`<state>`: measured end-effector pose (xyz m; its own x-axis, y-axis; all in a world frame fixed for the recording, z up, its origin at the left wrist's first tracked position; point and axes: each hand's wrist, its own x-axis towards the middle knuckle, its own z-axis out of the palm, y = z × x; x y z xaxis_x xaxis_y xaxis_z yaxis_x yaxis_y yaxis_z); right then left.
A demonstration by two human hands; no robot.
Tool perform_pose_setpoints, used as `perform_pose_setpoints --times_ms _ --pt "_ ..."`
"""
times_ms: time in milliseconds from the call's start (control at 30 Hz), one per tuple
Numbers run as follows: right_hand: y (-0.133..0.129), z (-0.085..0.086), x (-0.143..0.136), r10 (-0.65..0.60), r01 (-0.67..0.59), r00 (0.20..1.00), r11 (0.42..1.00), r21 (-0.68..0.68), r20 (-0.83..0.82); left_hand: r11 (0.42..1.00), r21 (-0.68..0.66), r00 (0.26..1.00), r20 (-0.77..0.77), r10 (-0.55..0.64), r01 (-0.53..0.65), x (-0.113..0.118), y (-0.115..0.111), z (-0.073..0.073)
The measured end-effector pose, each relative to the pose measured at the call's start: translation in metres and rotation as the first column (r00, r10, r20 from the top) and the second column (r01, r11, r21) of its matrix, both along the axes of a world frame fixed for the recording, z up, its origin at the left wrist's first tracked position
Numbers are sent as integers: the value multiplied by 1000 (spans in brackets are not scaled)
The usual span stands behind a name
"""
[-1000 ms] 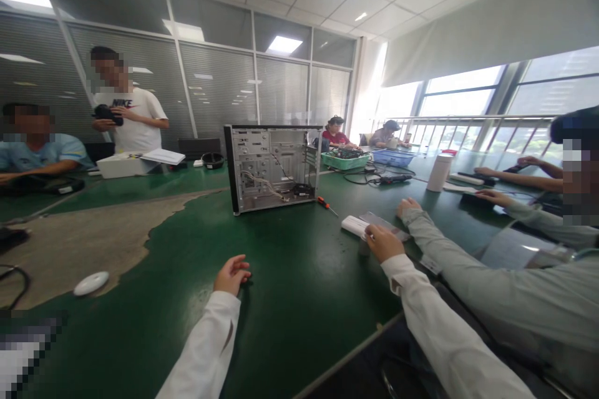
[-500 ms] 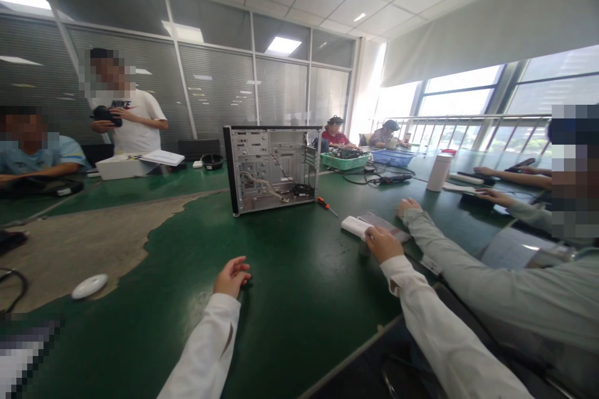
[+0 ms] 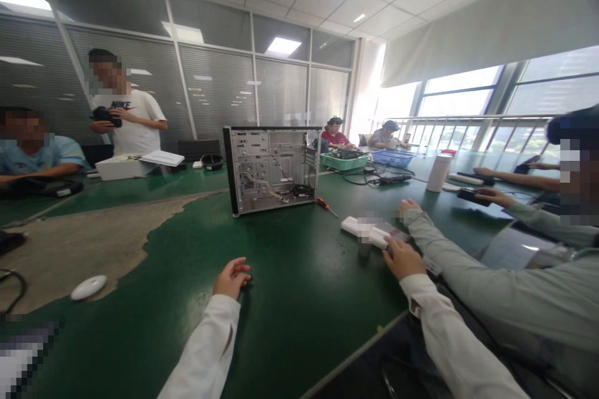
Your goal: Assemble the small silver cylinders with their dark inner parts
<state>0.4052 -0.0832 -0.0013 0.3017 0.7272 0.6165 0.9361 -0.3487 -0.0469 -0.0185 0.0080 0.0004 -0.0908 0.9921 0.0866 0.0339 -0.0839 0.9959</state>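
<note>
My left hand (image 3: pixel 233 278) rests on the green table, its fingers loosely curled and apart, with nothing in them. At the right, my right hand (image 3: pixel 403 259) lies palm down with fingers stretched out. Its fingertips are at the near end of a long white object (image 3: pixel 353 226), partly blurred out, whose kind I cannot tell; they appear to touch it without wrapping round it. Ahead of both hands stands an open computer case (image 3: pixel 275 168), showing its metal frame and loose cables inside. Beside its right corner lies a screwdriver (image 3: pixel 327 207) with an orange and black handle.
A co-worker's sleeved arm (image 3: pixel 449 255) reaches over the table close to my right hand. Farther back are a white bottle (image 3: pixel 440 173), a green basket (image 3: pixel 344 163) and a blue basket (image 3: pixel 392 158). A white oval object (image 3: pixel 88 287) lies at left. Other people surround the table.
My right hand has slid right and toward me along the white object, uncovering more of it, and its fingers have spread. The left hand has stayed in place.
</note>
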Motion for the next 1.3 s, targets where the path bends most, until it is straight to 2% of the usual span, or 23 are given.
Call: perform_pose_setpoints --times_ms 67,133,267,400,467,567,700,800,867,967,1100,1167,1300 --pt "-1 -6 6 62 -64 996 998 -28 -56 1000 -1 1000 -3 -2 2 0 0 0" --pt "-3 -11 6 109 -108 989 994 17 -103 1000 -1 1000 3 -6 6 0 0 0" --pt "-11 -15 -19 246 -223 953 965 138 -179 1000 -10 1000 4 4 -4 1 0 0" --pt "-15 -4 -76 484 -462 835 875 144 -261 1000 -16 1000 6 9 -9 1 -1 0" --pt "-9 6 -110 604 -599 735 792 123 -309 1000 -16 1000 19 5 -4 0 -1 -1" --pt "12 18 -162 701 -731 592 675 103 -398 1000 -15 999 37 -7 8 -1 -1 -2" --pt "55 20 -229 772 -808 441 563 171 -459 1000 -10 999 38 2 -1 -1 0 -5" --pt "84 10 -270 789 -801 363 536 267 -496 1000 0 999 38 23 -23 -3 2 -8" --pt "96 4 -288 798 -802 297 507 317 -524 999 14 999 42 30 -30 -6 3 -10" --pt "100 -1 -297 796 -820 204 457 344 -569 1000 8 998 63 4 -4 -10 5 -11" --pt "92 1 -289 784 -824 133 428 372 -607 998 -40 995 88 44 -40 -10 6 -9" --pt "89 4 -285 801 -817 126 418 396 -586 998 -50 996 82 38 -34 -8 6 -9" --pt "87 9 -284 824 -829 178 420 369 -538 999 -32 999 35 33 -32 -4 4 -10"
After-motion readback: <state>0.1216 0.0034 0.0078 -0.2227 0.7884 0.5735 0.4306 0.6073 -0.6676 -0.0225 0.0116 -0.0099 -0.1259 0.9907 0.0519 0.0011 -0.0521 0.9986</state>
